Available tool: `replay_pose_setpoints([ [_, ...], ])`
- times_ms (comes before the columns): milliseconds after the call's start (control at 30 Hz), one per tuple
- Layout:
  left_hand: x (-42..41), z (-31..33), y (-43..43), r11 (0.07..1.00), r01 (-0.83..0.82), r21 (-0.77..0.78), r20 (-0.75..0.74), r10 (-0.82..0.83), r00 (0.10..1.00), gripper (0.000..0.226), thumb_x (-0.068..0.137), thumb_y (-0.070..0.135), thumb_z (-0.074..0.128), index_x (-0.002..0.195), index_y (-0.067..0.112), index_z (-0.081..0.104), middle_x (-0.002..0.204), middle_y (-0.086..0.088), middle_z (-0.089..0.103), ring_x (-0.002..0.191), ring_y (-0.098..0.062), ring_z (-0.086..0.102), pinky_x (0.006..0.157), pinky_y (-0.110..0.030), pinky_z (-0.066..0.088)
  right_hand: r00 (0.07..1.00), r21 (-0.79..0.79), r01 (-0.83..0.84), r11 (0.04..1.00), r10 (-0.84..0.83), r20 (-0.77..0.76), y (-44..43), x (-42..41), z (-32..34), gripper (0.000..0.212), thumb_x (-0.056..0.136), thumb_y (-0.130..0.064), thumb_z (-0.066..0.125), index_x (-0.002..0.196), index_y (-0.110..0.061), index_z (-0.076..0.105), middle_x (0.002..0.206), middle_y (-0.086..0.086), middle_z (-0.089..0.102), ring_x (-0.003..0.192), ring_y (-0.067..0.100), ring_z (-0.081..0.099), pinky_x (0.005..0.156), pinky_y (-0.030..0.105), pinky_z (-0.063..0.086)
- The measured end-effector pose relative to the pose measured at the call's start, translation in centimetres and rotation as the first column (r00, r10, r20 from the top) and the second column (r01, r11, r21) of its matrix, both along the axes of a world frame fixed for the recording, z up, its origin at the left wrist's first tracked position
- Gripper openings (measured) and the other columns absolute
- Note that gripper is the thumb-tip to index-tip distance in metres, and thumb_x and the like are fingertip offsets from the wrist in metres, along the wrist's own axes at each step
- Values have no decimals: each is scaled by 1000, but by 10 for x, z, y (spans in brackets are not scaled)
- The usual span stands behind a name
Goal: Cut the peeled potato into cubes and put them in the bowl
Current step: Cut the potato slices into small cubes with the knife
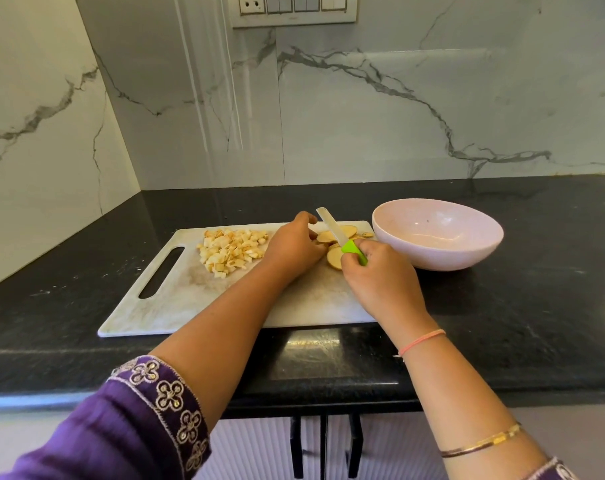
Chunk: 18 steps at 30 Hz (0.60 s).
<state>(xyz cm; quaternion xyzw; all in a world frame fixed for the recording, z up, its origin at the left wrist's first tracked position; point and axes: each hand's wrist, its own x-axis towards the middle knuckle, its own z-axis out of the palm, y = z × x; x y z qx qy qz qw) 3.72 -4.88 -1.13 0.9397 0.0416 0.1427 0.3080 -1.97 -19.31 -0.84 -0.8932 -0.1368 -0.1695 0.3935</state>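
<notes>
Hands work potato slices (pixel 346 232) with a knife (pixel 332 228).
The right hand (pixel 377 271) grips the knife handle; the left hand (pixel 294 242) pinches the slices. Left of it lie cubes (pixel 231 252), right of both a bowl (pixel 436 233).

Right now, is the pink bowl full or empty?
Empty. The round pale pink bowl shows a bare inside; the pale potato cubes lie on the white cutting board.
</notes>
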Motion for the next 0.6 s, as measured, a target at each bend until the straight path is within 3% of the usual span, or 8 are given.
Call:
replay_pose_setpoints([
  [233,3,-2,1,998,-70,7,13,70,997,46,87,25,66,128,17,45,105,0,66,90,-14,59,70,-23,42,1000,12,2,1000,-2,-12,1,0,-1,33,94,-24,45,114,-3,61,95,12,65,79,27,60,74,42,52],
  [367,0,-5,7,994,-93,-52,39,95,995,35,91,18,62,124,17,50,103,-2,67,90,-13,60,72,-22,43,1000,8,5,1000,-5,-16,0,0,0,33,94,-24,45,114,-5,61,96,11,65,79,27,60,74,41,51],
  [600,-6,-2,19,990,-118,-80,46,122,992,22,92,13,57,113,18,59,98,-1,66,79,-9,57,59,-15,40,1000,-2,4,1000,-4,-16,0,1,-2,32,94,-25,45,114,-5,62,79,1,54,75,24,58,68,35,48],
])
